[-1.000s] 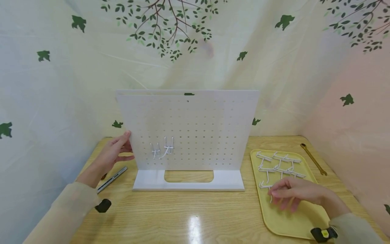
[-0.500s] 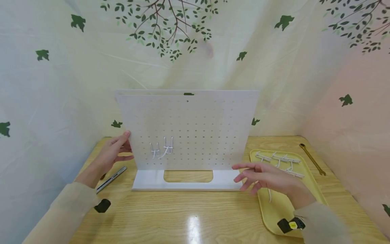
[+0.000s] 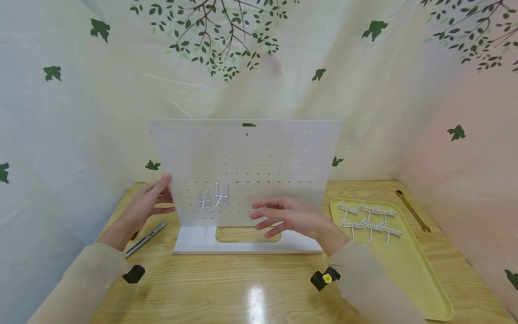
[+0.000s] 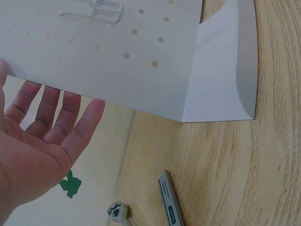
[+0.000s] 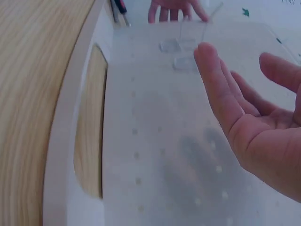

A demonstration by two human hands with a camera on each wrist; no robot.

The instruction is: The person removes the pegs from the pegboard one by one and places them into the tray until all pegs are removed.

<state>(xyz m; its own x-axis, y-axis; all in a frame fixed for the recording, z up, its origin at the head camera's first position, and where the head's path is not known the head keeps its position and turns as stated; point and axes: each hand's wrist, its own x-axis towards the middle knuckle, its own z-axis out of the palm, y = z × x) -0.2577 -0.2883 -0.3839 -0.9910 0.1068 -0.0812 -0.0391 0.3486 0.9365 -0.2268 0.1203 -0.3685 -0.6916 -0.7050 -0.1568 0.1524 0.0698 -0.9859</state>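
A white pegboard stands upright on its white base, with two white wire hooks, a left hook and a right hook, on its lower left. My left hand grips the board's left edge, thumb at the front and fingers behind, as the left wrist view shows. In front of the board's lower right half hovers my right hand, fingers loosely extended and nothing in them. Several more white wire hooks lie on a yellow tray at the right; my right sleeve covers part of the tray.
A gold-coloured wrench lies right of the tray. Left of the base, a slim grey bar-like tool rests on the wooden table, with the end of another tool beside it. A patterned curtain hangs behind.
My right hand has moved left from above the tray to in front of the pegboard, carrying nothing visible. The left hand stays on the board's edge.
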